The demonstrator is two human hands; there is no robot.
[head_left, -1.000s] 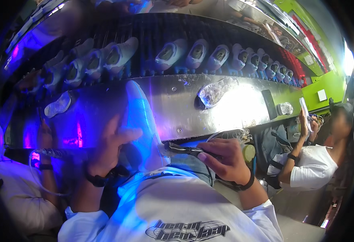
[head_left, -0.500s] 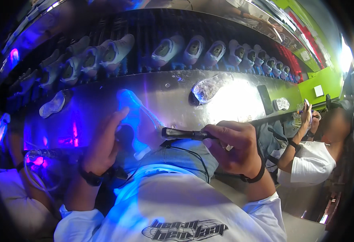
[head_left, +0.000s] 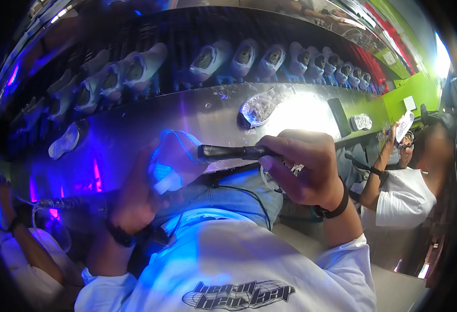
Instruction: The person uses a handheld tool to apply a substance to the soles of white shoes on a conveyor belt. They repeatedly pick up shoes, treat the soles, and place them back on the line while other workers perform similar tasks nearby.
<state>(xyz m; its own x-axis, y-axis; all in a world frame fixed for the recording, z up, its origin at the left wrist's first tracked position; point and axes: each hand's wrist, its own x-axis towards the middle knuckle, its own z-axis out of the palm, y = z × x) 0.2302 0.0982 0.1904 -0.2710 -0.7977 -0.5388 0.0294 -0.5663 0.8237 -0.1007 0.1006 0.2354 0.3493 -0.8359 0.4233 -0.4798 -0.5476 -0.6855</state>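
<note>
My left hand [head_left: 133,205], blurred, is closed around a pale shoe [head_left: 179,156] lit blue, holding it tilted over my lap at the bench edge. A bright blue line runs along the shoe's side. Pinched between thumb and fingers of my right hand [head_left: 309,164] is a black-handled brush [head_left: 231,152], pointing left. Its tip meets the shoe's right side; the bristles are too unclear to make out. On the metal bench beyond lie a pale sole [head_left: 65,141] at the left and a sole with a bumpy, shiny inside [head_left: 267,105] at the middle.
A row of pale shoes [head_left: 244,58] stands on a dark rack behind the bench [head_left: 210,125]. Farther right lies a small white sole [head_left: 361,122]. A person in white [head_left: 400,195] works close at my right; another person's arm [head_left: 36,249] is at my left.
The shoe has turned in my left hand, so its lit side is foreshortened. My right hand and the brush have moved up and slightly left. The co-worker's pale piece at right has risen.
</note>
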